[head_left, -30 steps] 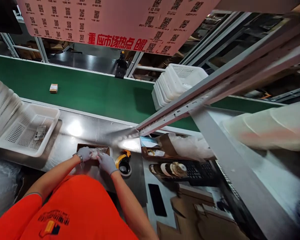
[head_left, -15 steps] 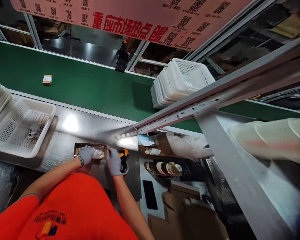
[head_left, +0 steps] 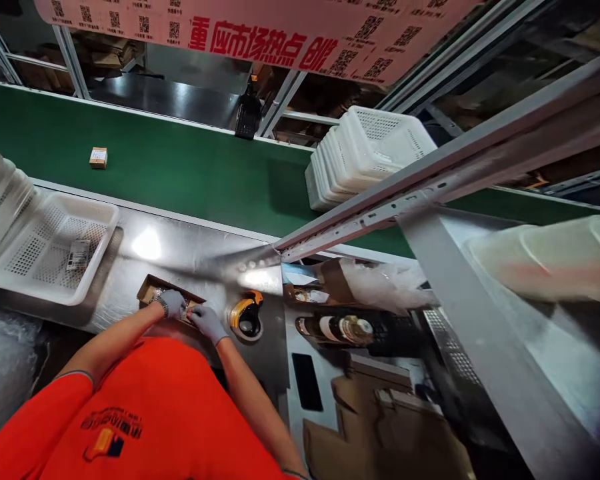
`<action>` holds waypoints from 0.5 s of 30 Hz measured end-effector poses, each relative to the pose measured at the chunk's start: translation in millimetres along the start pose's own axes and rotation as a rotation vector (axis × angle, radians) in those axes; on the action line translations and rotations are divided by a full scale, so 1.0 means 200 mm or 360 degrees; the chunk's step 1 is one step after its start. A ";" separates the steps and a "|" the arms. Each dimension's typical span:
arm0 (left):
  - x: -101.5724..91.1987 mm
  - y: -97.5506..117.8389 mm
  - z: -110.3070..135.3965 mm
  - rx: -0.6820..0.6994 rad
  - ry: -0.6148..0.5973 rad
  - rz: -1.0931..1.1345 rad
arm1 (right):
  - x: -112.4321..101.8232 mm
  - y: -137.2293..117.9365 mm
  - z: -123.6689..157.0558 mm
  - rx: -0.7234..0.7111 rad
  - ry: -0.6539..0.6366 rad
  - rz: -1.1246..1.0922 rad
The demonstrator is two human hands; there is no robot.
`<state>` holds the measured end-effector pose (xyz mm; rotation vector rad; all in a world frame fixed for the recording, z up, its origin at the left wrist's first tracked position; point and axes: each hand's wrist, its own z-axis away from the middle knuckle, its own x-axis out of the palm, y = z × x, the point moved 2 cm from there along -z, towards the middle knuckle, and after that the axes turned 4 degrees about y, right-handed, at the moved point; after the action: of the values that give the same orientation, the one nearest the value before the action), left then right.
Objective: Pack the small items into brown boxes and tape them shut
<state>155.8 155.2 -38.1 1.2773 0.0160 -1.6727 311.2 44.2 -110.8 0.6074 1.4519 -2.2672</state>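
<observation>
A small open cardboard box (head_left: 145, 287) lies slightly turned on the metal worktop, with clear wrapping inside. My left hand (head_left: 174, 303), in a grey glove, reaches into it with fingers curled down; what they grip is hidden. My right hand (head_left: 209, 321), also gloved, is at the near right side of the box with its fingertips pinched together close to the left hand. Something small and reddish shows at those fingertips, too small to name. To the right of the right hand stands a yellow and black tape dispenser (head_left: 247, 317).
A white perforated basket (head_left: 55, 247) holding a labelled packet is at left. A green conveyor belt (head_left: 205, 173) runs behind, carrying a small box (head_left: 99, 158) and stacked white baskets (head_left: 365, 153). Right are bottles (head_left: 335, 329), a phone (head_left: 307, 381) and flat cardboard (head_left: 380, 427). A metal post (head_left: 380, 220) slants across.
The box has turned and its near right side has come closer to me. My right hand has left the box's right end and moved left, beside my left hand. The view has shifted slightly.
</observation>
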 end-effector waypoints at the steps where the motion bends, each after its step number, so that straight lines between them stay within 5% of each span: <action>1: -0.01 -0.01 0.01 -0.0010 0.0051 0.0004 | 0.00 -0.01 -0.01 -0.0008 -0.0010 0.0026; 7: -0.06 -0.15 0.16 -0.0165 0.0433 -0.0024 | 0.00 -0.08 -0.03 -0.0165 -0.0109 0.0291; 11: -0.09 -0.33 0.30 -0.0715 0.0839 -0.0118 | -0.01 -0.11 -0.08 -0.0178 -0.0120 0.0267; 13: -0.07 -0.39 0.34 -0.0950 0.0754 -0.0057 | 0.01 -0.14 -0.12 -0.0219 -0.0143 0.0226; 15: -0.04 -0.40 0.34 -0.0952 0.0550 0.0033 | 0.05 -0.18 -0.16 -0.0268 -0.0190 0.0183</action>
<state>51.2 164.9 -41.9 1.0721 0.6586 -1.2689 288.4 86.5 -102.3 0.4821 1.4905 -2.0331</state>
